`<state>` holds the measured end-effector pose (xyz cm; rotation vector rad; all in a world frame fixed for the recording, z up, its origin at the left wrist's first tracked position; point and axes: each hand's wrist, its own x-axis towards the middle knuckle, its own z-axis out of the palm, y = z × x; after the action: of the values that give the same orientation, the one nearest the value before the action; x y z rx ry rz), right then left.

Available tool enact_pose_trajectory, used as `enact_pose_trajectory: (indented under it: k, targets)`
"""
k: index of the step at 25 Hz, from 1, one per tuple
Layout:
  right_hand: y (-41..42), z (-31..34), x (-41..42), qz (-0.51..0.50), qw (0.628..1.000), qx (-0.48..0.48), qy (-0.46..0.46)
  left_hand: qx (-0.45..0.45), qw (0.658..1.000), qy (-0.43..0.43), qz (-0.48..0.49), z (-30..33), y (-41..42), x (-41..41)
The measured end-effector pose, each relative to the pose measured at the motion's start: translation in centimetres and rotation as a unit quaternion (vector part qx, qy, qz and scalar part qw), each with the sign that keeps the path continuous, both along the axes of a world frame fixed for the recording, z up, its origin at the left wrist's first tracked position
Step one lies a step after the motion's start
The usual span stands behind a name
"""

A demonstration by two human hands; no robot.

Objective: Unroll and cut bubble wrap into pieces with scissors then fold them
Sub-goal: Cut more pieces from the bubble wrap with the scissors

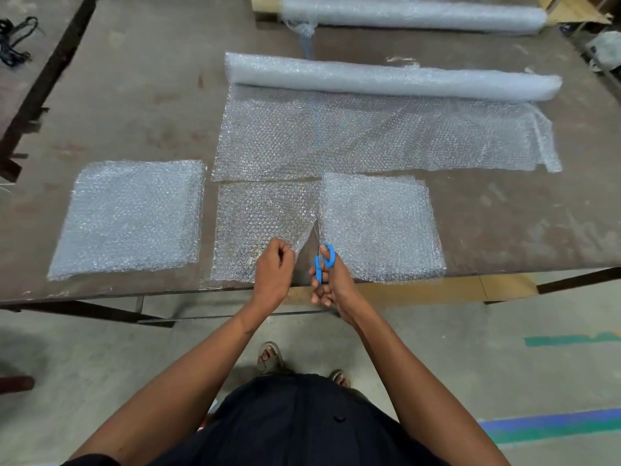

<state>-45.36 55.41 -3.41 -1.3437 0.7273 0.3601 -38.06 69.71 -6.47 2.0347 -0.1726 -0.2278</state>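
1. I see the right hand (331, 280) gripping the blue-handled scissors (323, 260), thumb through the upper loop and fingers curled around the lower one. The blades point away from the body into the slit, so the cut runs straight towards the roll.

2. The left hand (274, 269) pinches the cut edge of the bubble wrap strip (265, 223) just left of the scissors, fingers curled over the film. I judge this lifts and tensions the edge so the blades bite rather than fold the soft sheet.

3. The slit opens as a narrow V just ahead of the blades. To the right of the scissors lies the other half of the strip (379, 227), flat on the table (134, 95).

4. Beyond the blade tips the unrolled sheet (336, 139) stretches away to its roll (386, 79), which I think acts as an anchor at the far end.

5. Well left of the gripping hand sits a folded piece (131, 216), parked out of the cutting line.

6. A second roll (413, 15) lies farthest off, behind the first.

7. In my judgement, the cut is under halfway along the strip; folding comes after.
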Motion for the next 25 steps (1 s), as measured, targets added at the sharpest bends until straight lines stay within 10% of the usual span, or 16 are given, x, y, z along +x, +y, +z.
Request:
enact_pose_trajectory:
  k: [25]
  targets:
    - [-1.9, 0.1, 4.6, -0.028, 1.000, 0.003, 0.002, -0.048, 0.999, 0.010, 0.009, 0.4, 0.6, -0.4]
